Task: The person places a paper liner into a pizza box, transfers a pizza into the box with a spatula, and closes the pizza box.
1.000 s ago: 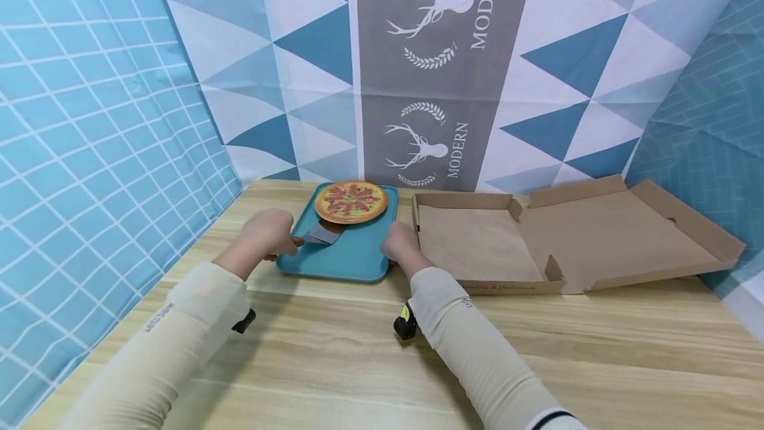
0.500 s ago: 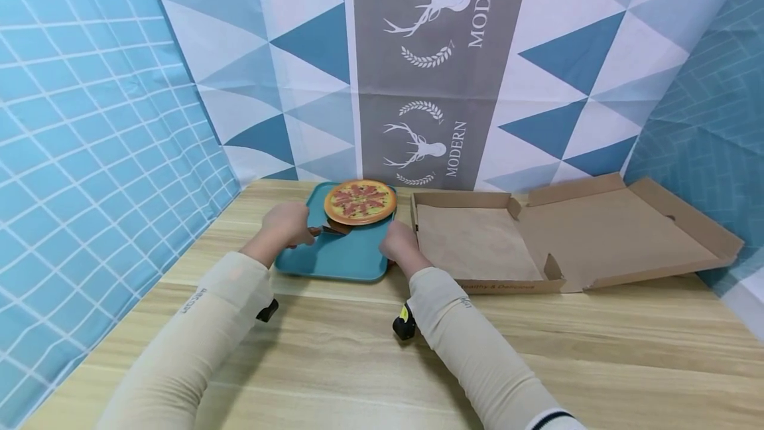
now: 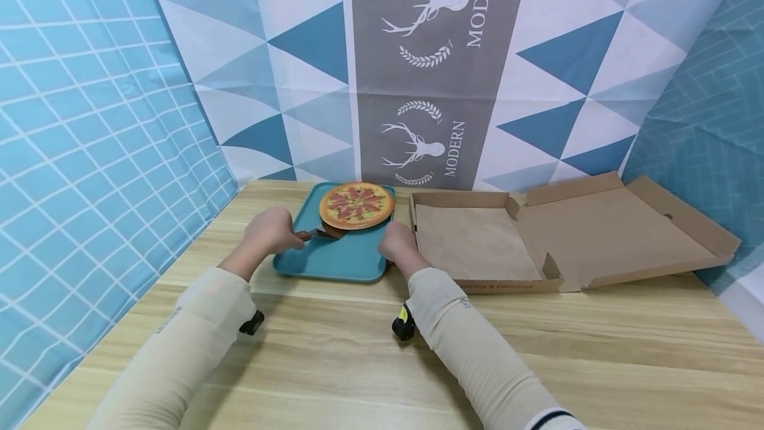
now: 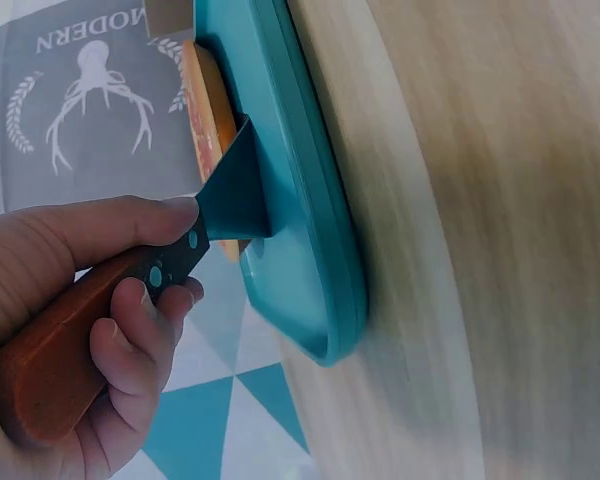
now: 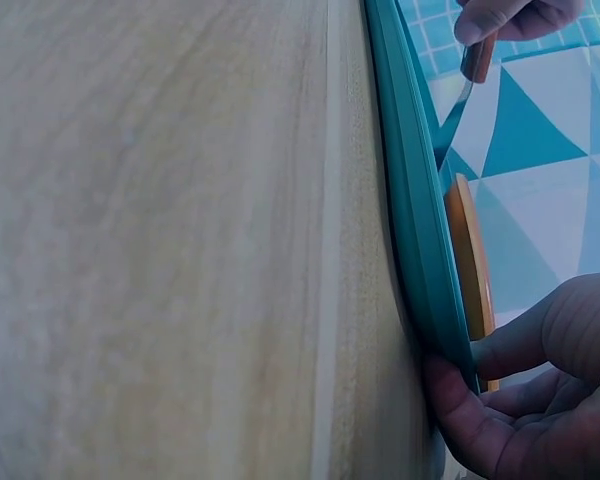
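Observation:
My left hand (image 3: 271, 231) grips the wooden handle (image 4: 55, 360) of a spatula. Its flat metal blade (image 4: 238, 195) reaches down to the tray at the near left edge of a round pizza (image 3: 357, 206); how far it goes under cannot be told. The pizza, with an orange crust and red and yellow topping, lies at the back of a blue-green tray (image 3: 334, 261). At the tray's right side is my right hand (image 3: 398, 243). In the right wrist view, its thumb and fingers (image 5: 460, 410) pinch the tray's rim, thumb on top.
A cardboard pizza box (image 3: 477, 237) lies open right of the tray, its lid (image 3: 621, 237) folded out to the right. Patterned cloth (image 3: 430, 71) hangs behind the wooden table (image 3: 334, 363), and blue checked cloth (image 3: 89, 118) hangs on the left.
My left hand moved right with the spatula, then slightly back left. The blade has turned, and the pizza shifted right and then a little back. The right hand stays at the rim.

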{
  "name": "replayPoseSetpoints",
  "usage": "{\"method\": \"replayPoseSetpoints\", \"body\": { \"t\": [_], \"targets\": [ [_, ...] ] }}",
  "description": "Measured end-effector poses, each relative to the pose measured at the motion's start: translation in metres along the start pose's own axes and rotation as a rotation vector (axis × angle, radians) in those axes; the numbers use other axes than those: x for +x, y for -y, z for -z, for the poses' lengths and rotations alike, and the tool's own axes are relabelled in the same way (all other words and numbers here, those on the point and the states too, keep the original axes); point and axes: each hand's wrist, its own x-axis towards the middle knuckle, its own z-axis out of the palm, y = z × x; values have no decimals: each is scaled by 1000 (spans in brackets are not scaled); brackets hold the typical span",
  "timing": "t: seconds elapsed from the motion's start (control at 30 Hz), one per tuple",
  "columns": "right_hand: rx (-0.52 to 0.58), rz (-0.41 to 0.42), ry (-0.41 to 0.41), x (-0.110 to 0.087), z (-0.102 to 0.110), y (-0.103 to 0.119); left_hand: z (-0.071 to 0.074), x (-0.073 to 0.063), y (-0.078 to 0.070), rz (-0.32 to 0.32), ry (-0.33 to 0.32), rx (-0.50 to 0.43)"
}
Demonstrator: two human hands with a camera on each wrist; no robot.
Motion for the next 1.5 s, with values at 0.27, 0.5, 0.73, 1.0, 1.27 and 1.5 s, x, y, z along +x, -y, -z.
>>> {"method": "replayPoseSetpoints", "body": {
  "t": [0.27,0.5,0.73,1.0,1.27,1.5],
  "targets": [
    [-18,21,3,-1,0,0,6,-9,11,13,32,1],
    [-33,48,-7,-3,3,0,12,-12,17,0,46,4],
    [-60,71,-15,-8,8,2,20,-18,19,-15,24,-20],
    [-57,136,-22,-15,10,-2,29,-27,19,-31,30,-38],
    [-68,231,-26,-25,19,-3,39,-32,17,-58,30,-28],
    [-37,332,-63,-39,28,-6,48,-36,17,-72,40,-81]
  ]
}}
